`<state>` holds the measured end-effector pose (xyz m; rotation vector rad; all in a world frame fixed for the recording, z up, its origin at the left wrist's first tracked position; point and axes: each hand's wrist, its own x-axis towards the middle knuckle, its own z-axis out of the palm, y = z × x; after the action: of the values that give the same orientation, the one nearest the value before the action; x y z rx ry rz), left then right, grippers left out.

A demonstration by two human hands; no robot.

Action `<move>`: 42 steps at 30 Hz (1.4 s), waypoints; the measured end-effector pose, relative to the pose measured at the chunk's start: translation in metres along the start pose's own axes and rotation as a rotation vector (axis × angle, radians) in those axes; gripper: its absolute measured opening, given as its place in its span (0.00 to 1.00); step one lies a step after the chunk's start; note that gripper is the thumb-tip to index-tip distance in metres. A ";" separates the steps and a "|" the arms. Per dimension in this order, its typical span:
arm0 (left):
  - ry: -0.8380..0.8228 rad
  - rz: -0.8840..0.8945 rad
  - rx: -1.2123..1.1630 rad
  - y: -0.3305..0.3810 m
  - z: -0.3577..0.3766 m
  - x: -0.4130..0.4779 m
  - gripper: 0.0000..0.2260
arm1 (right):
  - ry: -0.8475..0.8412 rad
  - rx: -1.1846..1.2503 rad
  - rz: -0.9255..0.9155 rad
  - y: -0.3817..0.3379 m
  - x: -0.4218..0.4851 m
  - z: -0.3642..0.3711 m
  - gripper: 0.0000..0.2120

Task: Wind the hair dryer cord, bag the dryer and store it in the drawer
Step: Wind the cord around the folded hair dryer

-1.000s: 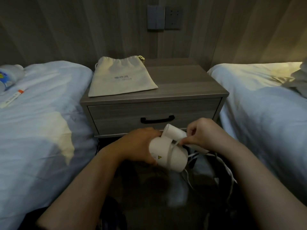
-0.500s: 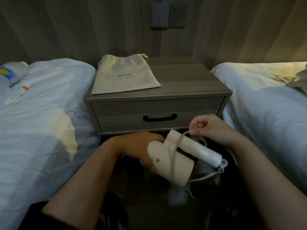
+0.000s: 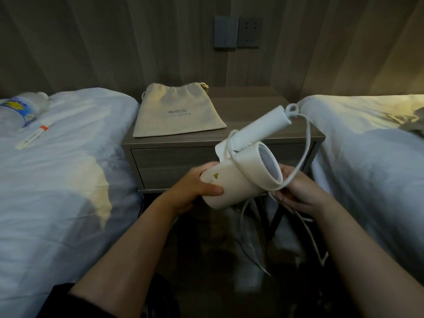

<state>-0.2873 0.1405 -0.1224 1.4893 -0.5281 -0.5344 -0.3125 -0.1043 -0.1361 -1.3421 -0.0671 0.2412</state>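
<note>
My left hand (image 3: 195, 188) grips the barrel of a white hair dryer (image 3: 238, 177), held in front of the nightstand. Its folded handle points up to the right. The white cord (image 3: 306, 143) runs from the handle's end, loops round the barrel and passes into my right hand (image 3: 298, 193), which pinches it just right of the barrel's mesh end. More cord hangs down to the floor. A beige drawstring bag (image 3: 176, 114) lies flat on the nightstand top. The drawer (image 3: 165, 166) below is shut, its handle hidden behind the dryer.
The wooden nightstand (image 3: 241, 99) stands between two beds with white bedding, the left bed (image 3: 57, 168) and the right bed (image 3: 371, 157). A plastic bottle (image 3: 18, 109) and a small tube (image 3: 34, 136) lie on the left bed. A switch and socket (image 3: 237, 32) sit on the wall.
The dryer has been lifted and turned so its handle points up right and its mesh end faces me. My right hand dropped from above the handle to below the barrel, drawing the cord round.
</note>
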 end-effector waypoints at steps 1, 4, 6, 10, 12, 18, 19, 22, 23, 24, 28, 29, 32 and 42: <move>0.019 0.008 -0.012 -0.001 0.002 0.001 0.42 | 0.036 -0.080 -0.006 0.002 0.002 0.001 0.11; 0.092 0.025 -0.079 -0.003 0.008 0.003 0.40 | 0.094 -0.272 -0.058 0.007 0.002 0.003 0.09; 0.144 0.046 -0.163 -0.004 0.011 0.005 0.41 | 0.081 -0.362 -0.029 0.010 0.003 0.003 0.11; 0.230 0.092 -0.319 -0.004 0.013 0.007 0.42 | 0.021 -0.428 0.032 0.007 0.003 0.002 0.09; 0.248 0.115 -0.363 -0.002 0.012 0.007 0.41 | 0.001 -0.531 0.041 0.006 0.002 0.001 0.06; 0.189 0.114 -0.512 0.002 0.004 0.000 0.41 | -0.128 -0.635 0.137 0.009 -0.004 0.013 0.09; 0.172 0.114 -0.537 0.002 0.004 -0.001 0.41 | -0.159 -0.699 0.140 0.010 -0.004 0.017 0.10; 0.150 0.086 -0.586 0.003 0.005 -0.003 0.45 | -0.208 -0.771 0.228 0.019 -0.005 0.028 0.13; 0.145 0.093 -0.573 0.004 0.005 -0.003 0.44 | -0.208 -0.767 0.255 0.021 -0.005 0.029 0.14; 0.144 0.110 -0.533 0.005 0.004 -0.003 0.43 | -0.206 -0.773 0.275 0.021 -0.005 0.029 0.13; 0.230 0.139 -0.349 0.006 0.002 -0.001 0.44 | -0.124 -0.670 0.263 0.020 -0.004 0.017 0.09; 0.255 0.139 -0.328 0.006 0.001 0.000 0.44 | -0.045 -0.570 0.247 0.020 -0.004 0.013 0.10; 0.305 0.129 -0.295 0.005 -0.001 0.001 0.44 | 0.163 -0.348 0.217 0.021 0.001 0.007 0.14; 0.522 0.081 -0.218 0.007 -0.005 0.002 0.27 | 0.647 0.058 0.193 0.012 0.010 -0.008 0.10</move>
<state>-0.2822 0.1435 -0.1151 1.3238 -0.1139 -0.1204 -0.3028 -0.1070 -0.1500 -1.3142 0.6098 -0.0383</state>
